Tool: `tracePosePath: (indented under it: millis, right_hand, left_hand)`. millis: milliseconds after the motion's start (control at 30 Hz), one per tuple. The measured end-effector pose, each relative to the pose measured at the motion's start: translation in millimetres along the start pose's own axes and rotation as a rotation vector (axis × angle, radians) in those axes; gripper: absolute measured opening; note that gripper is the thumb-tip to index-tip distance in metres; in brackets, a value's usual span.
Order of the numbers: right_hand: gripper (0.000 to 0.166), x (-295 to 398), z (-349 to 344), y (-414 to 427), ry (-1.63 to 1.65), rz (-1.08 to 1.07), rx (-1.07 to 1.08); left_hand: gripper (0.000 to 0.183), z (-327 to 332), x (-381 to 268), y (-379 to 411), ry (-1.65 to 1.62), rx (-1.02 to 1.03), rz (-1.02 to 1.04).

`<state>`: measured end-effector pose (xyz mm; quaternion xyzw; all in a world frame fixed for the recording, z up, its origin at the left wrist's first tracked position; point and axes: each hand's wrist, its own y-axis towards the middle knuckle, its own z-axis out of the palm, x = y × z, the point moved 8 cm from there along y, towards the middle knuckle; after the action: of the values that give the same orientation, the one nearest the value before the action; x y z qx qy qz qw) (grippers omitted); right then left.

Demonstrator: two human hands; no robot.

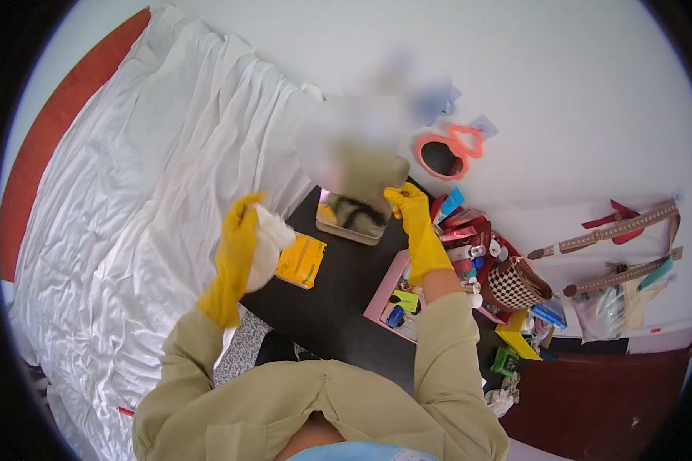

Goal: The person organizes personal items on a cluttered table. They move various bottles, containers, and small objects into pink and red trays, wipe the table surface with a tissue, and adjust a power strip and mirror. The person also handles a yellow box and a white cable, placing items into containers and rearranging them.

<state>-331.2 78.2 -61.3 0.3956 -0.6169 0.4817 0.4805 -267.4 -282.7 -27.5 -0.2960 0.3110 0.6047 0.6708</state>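
My left hand [237, 253], in a yellow rubber glove, is closed on a white cloth [269, 245] that hangs beside its palm. My right hand [410, 207], gloved in the same yellow, grips the right edge of a rectangular mirror [354, 216]. The mirror leans upright on the black tabletop [328, 311], and its upper part is blurred. Between the cloth and the mirror, an orange-yellow packet [303, 260] lies on the table.
Right of the table's middle stand a pink tray [386, 282] of small items, cosmetic tubes and bottles, a checkered bag [516, 285] and a yellow box [516, 334]. White curtain fabric [150, 201] spreads along the left. A pink-framed mirror [441, 157] hangs on the wall.
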Motion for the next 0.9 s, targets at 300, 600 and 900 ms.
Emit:
tracePosePath:
  millis: [300, 600, 900]
  right_hand:
    - [0.015, 145.1, -116.4, -87.6, 0.234, -0.335, -0.560]
    - [0.013, 167.2, -181.0, -173.7, 0.307, -0.397, -0.843]
    - [0.008, 138.1, -197.6, -189.7, 0.310, -0.285, -0.758]
  left_hand:
    - [0.048, 123.7, -5.1, 109.7, -0.014, 0.196, 0.222]
    - [0.035, 211.1, 254.1, 127.9, 1.458, 1.027, 0.638]
    - [0.052, 161.7, 289.2, -4.9, 1.777, 0.888, 0.530]
